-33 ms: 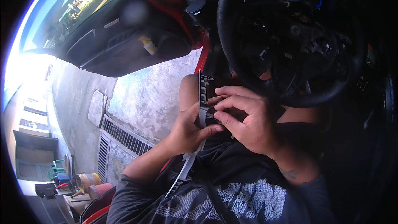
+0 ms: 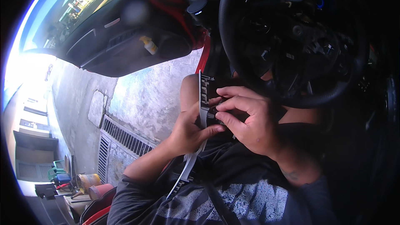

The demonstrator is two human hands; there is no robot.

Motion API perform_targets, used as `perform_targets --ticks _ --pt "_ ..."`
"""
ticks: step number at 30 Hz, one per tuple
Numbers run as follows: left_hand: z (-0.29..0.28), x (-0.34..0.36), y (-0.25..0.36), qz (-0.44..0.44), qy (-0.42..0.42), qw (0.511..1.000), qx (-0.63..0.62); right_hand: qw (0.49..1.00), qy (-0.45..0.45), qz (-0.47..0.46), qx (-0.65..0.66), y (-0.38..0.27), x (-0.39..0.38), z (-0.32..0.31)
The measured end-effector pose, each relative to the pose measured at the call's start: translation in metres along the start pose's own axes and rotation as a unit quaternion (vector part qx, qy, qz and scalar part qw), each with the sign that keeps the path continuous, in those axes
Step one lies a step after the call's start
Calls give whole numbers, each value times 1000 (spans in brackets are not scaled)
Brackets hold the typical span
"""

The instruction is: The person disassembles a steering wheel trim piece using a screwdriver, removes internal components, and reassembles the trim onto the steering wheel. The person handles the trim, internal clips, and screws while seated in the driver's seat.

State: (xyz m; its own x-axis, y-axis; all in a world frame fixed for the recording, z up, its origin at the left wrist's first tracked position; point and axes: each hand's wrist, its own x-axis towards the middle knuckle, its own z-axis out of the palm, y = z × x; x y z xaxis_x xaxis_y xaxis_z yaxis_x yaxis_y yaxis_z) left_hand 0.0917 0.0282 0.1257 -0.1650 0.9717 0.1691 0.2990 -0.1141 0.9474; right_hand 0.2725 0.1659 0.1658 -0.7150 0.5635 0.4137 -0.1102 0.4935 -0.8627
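Observation:
A long, thin grey trim piece with a toothed inner side stands on edge over my lap, its lower length running down toward my shirt. My left hand grips its middle from the left, thumb across it. The fingers of my right hand are curled against a small dark fitting on the trim's right face, thumb and fingertips pressed to it; exactly what they pinch is partly hidden. Both hands are just below the steering wheel.
The steering wheel arches above my hands. An open car door with a yellow-white bottle is at the left. Beyond it lie a concrete floor with a metal grate, plus buckets and a green chair at lower left.

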Motion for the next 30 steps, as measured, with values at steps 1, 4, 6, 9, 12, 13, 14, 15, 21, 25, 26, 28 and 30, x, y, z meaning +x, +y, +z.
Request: perform_targets --ticks 1,4,6,9,12,13,14,15,21,25,26,28,30 --pt "2 0 -2 8 21 1000 -9 1000 -5 -5 -28 -1 0 -2" --pt "0 -1 -9 40 43 998 21 995 -7 -42 -89 -3 2 -7" --pt "-4 0 -8 40 34 997 61 999 -23 0 -27 -1 2 -9" --pt "-13 6 -1 55 11 992 115 994 -49 74 59 -5 6 -15" --pt "-14 15 -1 94 6 991 98 997 -43 -16 -62 -9 9 -20" --pt "-12 15 -2 109 11 991 81 987 -37 -76 -135 -10 10 -21" --pt "-11 14 -4 55 -21 998 -35 991 -25 -67 -115 -12 9 -23" --pt "-11 13 -8 1 -53 987 -152 994 -13 -59 -96 -13 7 -25" --pt "3 0 -42 -115 -239 841 -472 991 -9 66 115 -2 -13 -41" --pt "18 -6 -44 -143 -257 810 -508 991 -108 -73 -35 -5 -28 -28" --pt "17 -6 -45 -148 -259 806 -511 996 -87 -28 -18 -5 -36 -25" --pt "21 -13 -61 -179 -233 798 -526 996 -70 -31 -50 1 -43 -24" --pt "28 -20 -82 -173 -217 799 -534 996 -68 9 -51 4 -49 -22"
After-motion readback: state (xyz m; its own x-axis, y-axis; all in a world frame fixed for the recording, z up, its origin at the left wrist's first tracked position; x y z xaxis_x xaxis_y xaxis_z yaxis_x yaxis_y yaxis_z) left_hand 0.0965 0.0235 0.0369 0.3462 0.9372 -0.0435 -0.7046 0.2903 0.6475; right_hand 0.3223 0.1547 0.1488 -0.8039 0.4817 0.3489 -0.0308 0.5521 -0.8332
